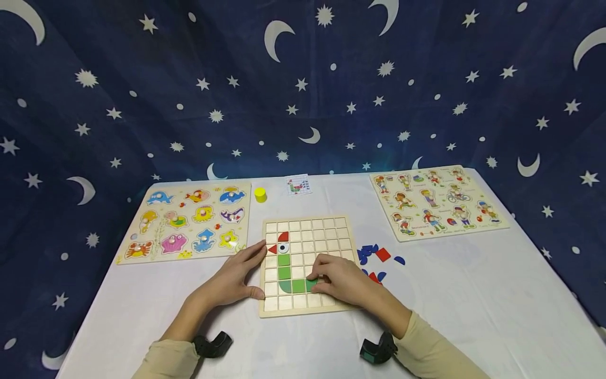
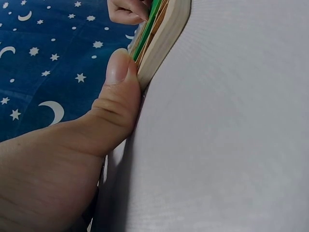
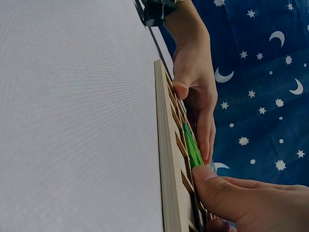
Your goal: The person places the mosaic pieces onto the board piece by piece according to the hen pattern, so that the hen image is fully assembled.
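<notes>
A wooden grid board [image 1: 331,304] lies on the table with a bird-like shape of tiles in its cells. A red quarter-round tile [image 1: 283,237], a red triangle [image 1: 272,249], an eye tile [image 1: 283,247] and several green tiles [image 1: 284,272] form it. My right hand [image 1: 342,279] pinches a darker green tile [image 1: 311,285] between thumb and fingers, at the right end of the green row. My left hand [image 1: 232,279] rests along the board's left edge, fingers extended; its thumb [image 2: 118,92] touches the board's side in the left wrist view.
Loose blue half-rounds [image 1: 400,260] and red squares [image 1: 383,255] lie right of the board. A pattern card [image 1: 298,185] and a yellow cylinder [image 1: 260,195] stand behind it. A sea-animal puzzle [image 1: 184,223] lies left, a children puzzle [image 1: 437,205] right.
</notes>
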The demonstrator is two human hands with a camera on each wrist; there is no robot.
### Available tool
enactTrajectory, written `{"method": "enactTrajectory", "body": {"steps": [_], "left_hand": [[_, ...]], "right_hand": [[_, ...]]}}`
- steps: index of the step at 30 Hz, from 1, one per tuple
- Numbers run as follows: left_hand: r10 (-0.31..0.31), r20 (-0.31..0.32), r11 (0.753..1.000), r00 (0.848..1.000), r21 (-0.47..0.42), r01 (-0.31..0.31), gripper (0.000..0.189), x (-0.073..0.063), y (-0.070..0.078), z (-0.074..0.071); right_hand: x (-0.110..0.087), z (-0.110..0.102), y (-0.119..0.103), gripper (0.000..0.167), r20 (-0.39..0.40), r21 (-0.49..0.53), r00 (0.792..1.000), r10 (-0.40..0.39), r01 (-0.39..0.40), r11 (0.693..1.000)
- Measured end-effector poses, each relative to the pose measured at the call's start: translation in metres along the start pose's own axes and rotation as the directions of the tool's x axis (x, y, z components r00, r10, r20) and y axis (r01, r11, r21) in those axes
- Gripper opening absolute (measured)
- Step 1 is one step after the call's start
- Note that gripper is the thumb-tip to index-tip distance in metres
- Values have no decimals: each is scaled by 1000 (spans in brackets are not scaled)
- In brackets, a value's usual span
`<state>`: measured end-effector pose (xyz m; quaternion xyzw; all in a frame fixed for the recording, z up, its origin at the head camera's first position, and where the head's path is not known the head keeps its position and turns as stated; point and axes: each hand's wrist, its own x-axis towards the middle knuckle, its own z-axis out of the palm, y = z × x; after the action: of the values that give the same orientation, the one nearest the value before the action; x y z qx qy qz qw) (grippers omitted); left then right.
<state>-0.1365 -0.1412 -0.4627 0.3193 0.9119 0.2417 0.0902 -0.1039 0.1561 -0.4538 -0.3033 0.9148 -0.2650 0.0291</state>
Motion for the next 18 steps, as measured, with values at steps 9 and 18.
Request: {"method": "enactTrajectory", "body": {"steps": [9,18], "left_hand": [[-7,-3,1000,1000,-9,7,108,-1,1,-2],[0,-4,1000,1000,3,0,108,-1,-1,1]], "right_hand": [[2,0,1,21,-11,-11,1000,-17,17,1000],[0,-1,0,24,-14,-28,1000,-26,26,999]]}}
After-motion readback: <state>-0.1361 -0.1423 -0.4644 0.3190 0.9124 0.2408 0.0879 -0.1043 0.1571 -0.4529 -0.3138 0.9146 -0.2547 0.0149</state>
